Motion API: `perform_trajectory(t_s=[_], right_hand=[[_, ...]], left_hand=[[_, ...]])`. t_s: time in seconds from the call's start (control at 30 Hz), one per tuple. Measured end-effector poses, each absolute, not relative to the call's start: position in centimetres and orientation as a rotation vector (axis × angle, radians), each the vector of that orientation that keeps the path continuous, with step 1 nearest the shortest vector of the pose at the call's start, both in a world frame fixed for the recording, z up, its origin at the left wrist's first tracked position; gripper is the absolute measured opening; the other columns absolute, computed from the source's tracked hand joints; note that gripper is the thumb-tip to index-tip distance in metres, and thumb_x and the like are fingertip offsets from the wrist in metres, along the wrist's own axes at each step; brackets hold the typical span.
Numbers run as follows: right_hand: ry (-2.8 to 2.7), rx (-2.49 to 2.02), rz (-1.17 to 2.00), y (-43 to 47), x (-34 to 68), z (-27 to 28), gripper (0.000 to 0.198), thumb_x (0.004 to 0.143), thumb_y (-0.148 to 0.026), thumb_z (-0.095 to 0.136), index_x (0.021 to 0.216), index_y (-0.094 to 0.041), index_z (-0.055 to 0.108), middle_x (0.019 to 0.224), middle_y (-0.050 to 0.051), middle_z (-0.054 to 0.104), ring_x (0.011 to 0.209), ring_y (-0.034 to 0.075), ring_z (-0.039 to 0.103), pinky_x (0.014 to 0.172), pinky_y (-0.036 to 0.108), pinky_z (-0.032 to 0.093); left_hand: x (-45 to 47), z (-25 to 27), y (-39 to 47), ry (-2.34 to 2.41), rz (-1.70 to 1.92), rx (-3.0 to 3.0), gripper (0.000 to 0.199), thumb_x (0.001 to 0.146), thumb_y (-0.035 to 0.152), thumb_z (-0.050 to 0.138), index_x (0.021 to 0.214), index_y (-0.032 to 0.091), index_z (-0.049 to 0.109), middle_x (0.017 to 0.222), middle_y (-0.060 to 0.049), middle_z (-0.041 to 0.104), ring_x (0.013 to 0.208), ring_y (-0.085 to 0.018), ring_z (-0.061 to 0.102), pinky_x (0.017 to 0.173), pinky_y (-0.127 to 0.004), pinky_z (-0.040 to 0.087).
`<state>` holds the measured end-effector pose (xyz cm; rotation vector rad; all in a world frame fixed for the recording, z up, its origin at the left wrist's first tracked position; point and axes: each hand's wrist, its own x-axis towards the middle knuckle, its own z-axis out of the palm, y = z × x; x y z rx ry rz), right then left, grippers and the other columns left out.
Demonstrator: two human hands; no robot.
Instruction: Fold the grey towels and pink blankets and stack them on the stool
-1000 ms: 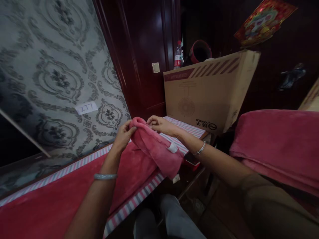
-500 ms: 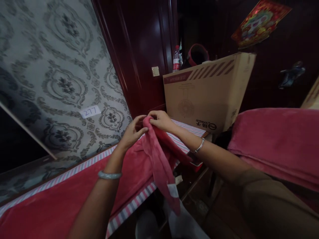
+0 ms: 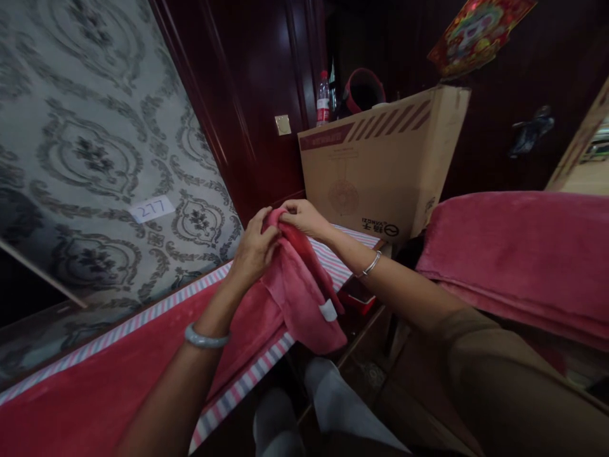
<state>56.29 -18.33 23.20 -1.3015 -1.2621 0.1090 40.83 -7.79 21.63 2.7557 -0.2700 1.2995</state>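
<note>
A pinkish-red plush cloth (image 3: 304,304) is bunched at its top, where both hands meet. My left hand (image 3: 257,244), with a pale bangle on the wrist, has its fingers curled round the left side of the bunch. My right hand (image 3: 307,219), wearing a silver bracelet, pinches the cloth from the other side. Below them the cloth hangs in folds over the front edge of the bench, and a white label (image 3: 328,310) shows near its lower end. More of the red plush lies along the striped sheet (image 3: 259,374); folds hide whether it is one piece.
A large cardboard box (image 3: 366,165) stands behind the bench end, with a red-capped bottle (image 3: 323,101) beyond it. At the right lies another folded pink plush piece (image 3: 518,254). The patterned wall (image 3: 95,127) borders the left; my legs are below the bench.
The hanging end of the cloth has swung up and spread wider. My left fingers have closed in on the bunched top. The view has shifted slightly right and down.
</note>
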Motion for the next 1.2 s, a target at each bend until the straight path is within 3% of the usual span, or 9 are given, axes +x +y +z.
perform_trajectory(t_s=[0.1, 0.2, 0.43, 0.63, 0.77, 0.9, 1.07, 1.13, 1.2], right_hand=[[-1.261, -1.309, 0.136, -19.0, 56.8, 22.4, 0.013, 0.067, -0.027, 0.06, 0.075, -0.018, 0.06, 0.073, -0.003, 0.058, 0.074, 0.014, 0.051, 0.069, 0.025, 0.039], [-1.261, -1.338, 0.166, -19.8, 57.2, 20.9, 0.019, 0.065, -0.026, 0.062, 0.081, -0.017, 0.062, 0.077, -0.002, 0.06, 0.075, 0.014, 0.051, 0.072, 0.027, 0.041], [-1.259, -1.262, 0.154, -23.0, 56.8, 14.6, 0.039, 0.079, -0.028, 0.061, 0.117, -0.022, 0.056, 0.099, 0.002, 0.065, 0.088, 0.019, 0.06, 0.081, 0.031, 0.049], [-1.354, -1.273, -0.054, -27.0, 55.8, 10.2, 0.043, 0.095, -0.044, 0.053, 0.135, -0.028, 0.056, 0.147, 0.011, 0.052, 0.135, 0.028, 0.049, 0.104, 0.044, 0.046], [-1.327, -1.366, 0.002, -27.9, 55.7, 7.3, 0.042, 0.091, -0.052, 0.06, 0.123, -0.026, 0.065, 0.13, 0.011, 0.064, 0.127, 0.03, 0.056, 0.109, 0.047, 0.042], [-1.204, -1.414, 0.186, -27.2, 55.4, 4.9, 0.05, 0.076, -0.055, 0.073, 0.112, -0.022, 0.065, 0.113, 0.009, 0.067, 0.105, 0.028, 0.062, 0.093, 0.041, 0.049], [-1.077, -1.487, 0.173, -25.9, 55.7, 5.0, 0.025, 0.071, -0.044, 0.068, 0.081, -0.023, 0.057, 0.08, 0.001, 0.059, 0.077, 0.021, 0.056, 0.071, 0.033, 0.046], [-1.022, -1.478, 0.064, -25.6, 56.8, 6.5, 0.018, 0.071, -0.037, 0.062, 0.082, -0.024, 0.056, 0.079, 0.0, 0.058, 0.077, 0.021, 0.055, 0.071, 0.033, 0.045], [-0.978, -1.484, -0.056, -25.6, 58.4, 8.5, 0.031, 0.069, -0.032, 0.06, 0.099, -0.024, 0.06, 0.087, 0.001, 0.062, 0.082, 0.022, 0.057, 0.075, 0.034, 0.046]], left_hand=[[41.6, 22.3, -7.4, -0.241, 1.274, 2.733, 0.014, 0.083, 0.012, 0.05, 0.09, 0.023, 0.055, 0.114, -0.01, 0.063, 0.107, -0.023, 0.059, 0.098, -0.042, 0.049], [42.1, 22.8, -7.4, -0.169, 1.337, 2.695, 0.018, 0.079, 0.008, 0.048, 0.085, 0.024, 0.05, 0.09, -0.004, 0.058, 0.084, -0.019, 0.056, 0.081, -0.034, 0.049], [42.9, 24.5, -7.1, -0.173, 1.384, 2.656, 0.023, 0.074, 0.005, 0.048, 0.087, 0.023, 0.051, 0.09, -0.003, 0.058, 0.084, -0.019, 0.057, 0.08, -0.033, 0.049], [43.0, 25.4, -6.9, -0.156, 1.364, 2.658, 0.022, 0.074, 0.007, 0.05, 0.089, 0.023, 0.054, 0.092, -0.003, 0.06, 0.087, -0.019, 0.058, 0.084, -0.035, 0.05], [43.4, 25.6, -7.0, -0.147, 1.368, 2.637, 0.02, 0.075, 0.008, 0.051, 0.089, 0.023, 0.055, 0.092, -0.003, 0.06, 0.089, -0.019, 0.058, 0.088, -0.035, 0.05], [43.9, 25.8, -7.0, -0.166, 1.352, 2.631, 0.017, 0.079, 0.009, 0.053, 0.089, 0.023, 0.055, 0.094, -0.004, 0.06, 0.09, -0.02, 0.058, 0.093, -0.038, 0.05], [44.4, 25.9, -6.2, -0.171, 1.396, 2.672, 0.011, 0.084, 0.015, 0.055, 0.091, 0.023, 0.058, 0.095, -0.005, 0.061, 0.093, -0.022, 0.06, 0.095, -0.041, 0.051], [44.7, 26.1, -5.7, -0.139, 1.446, 2.673, 0.01, 0.086, 0.019, 0.057, 0.095, 0.023, 0.059, 0.098, -0.006, 0.062, 0.1, -0.024, 0.06, 0.1, -0.044, 0.049], [45.1, 26.5, -5.1, -0.087, 1.512, 2.654, 0.019, 0.086, 0.022, 0.059, 0.105, 0.023, 0.06, 0.105, -0.008, 0.063, 0.11, -0.027, 0.059, 0.106, -0.047, 0.045]])
